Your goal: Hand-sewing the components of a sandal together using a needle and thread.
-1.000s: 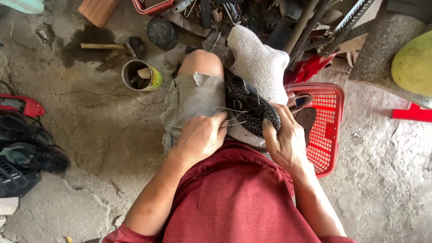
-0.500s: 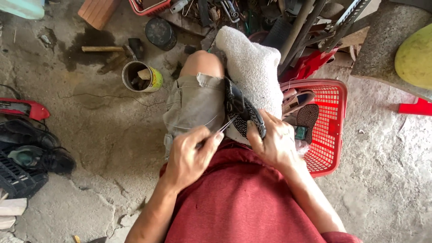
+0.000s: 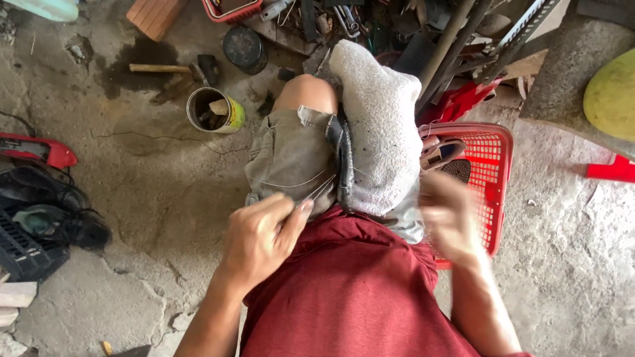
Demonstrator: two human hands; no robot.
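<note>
Black shoe (image 3: 344, 162) on lap | between hands | left hand (image 3: 261, 239) pinching thread (image 3: 317, 192)

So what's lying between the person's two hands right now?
In the head view, between the left hand and blurred right hand sits the sock-clad foot, with a dark shoe alongside it.

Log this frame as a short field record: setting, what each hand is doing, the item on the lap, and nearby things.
setting: rough concrete floor, person seated, seen from above
left hand: fingers pinched on thin thread leading to the shoe
right hand: blurred, beside the shoe; grip cannot be told
lap item: dark shoe on edge, over the lap, against a white sock
right side: red plastic basket holding another shoe
floor ahead: open tin can, hammer, round dark lid
</note>
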